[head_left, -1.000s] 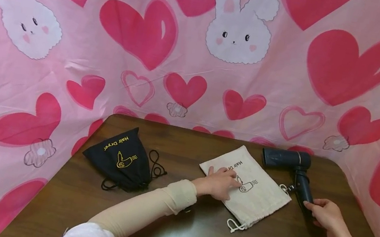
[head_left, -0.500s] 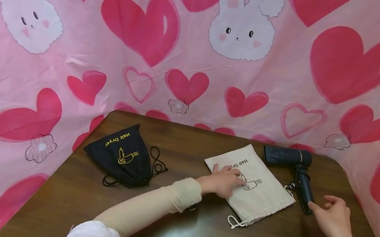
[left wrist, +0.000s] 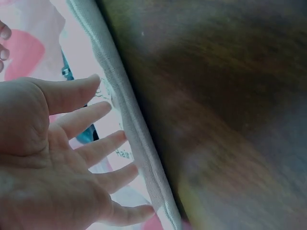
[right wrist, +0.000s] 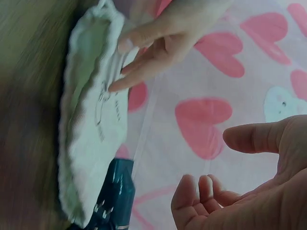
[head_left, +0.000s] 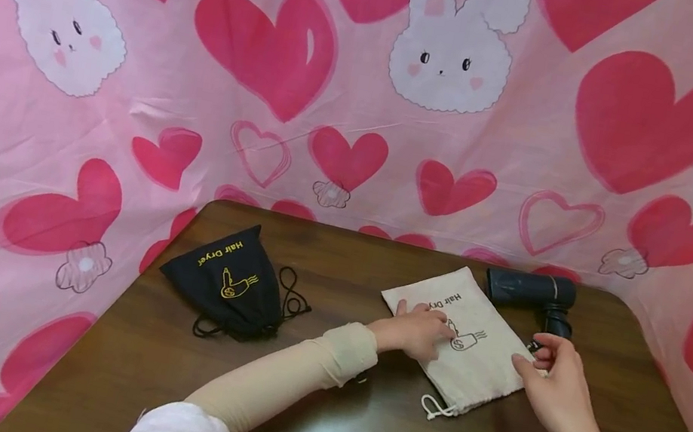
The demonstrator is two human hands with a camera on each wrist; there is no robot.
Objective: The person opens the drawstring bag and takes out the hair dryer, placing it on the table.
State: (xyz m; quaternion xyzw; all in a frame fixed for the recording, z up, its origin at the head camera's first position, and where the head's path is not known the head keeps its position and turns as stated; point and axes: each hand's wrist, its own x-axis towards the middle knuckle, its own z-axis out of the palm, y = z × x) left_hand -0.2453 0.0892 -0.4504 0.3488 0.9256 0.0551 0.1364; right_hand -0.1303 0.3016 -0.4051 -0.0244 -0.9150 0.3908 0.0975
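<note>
A cream drawstring bag (head_left: 484,380) printed with a hair dryer lies flat on the table. My left hand (head_left: 417,331) rests on its print with spread, straight fingers; the left wrist view shows those fingers along the bag's edge (left wrist: 127,103). Near the bag's right corner, my right hand (head_left: 558,389) hovers with loosely bent fingers. In the right wrist view that hand (right wrist: 254,187) holds nothing, and the bag's mouth (right wrist: 86,72) gapes slightly. Behind the bag lies a black hair dryer (head_left: 527,290), its handle partly hidden by my right hand.
A black drawstring bag (head_left: 241,286) with yellow "Hair Dryer" lettering lies at the table's left, its cords loose. The brown wooden table (head_left: 321,410) meets a pink curtain (head_left: 353,95) with hearts and rabbits along its back edge.
My right hand has let go of the hair dryer's handle and moved left to the cream bag's corner. The left hand stays on the bag.
</note>
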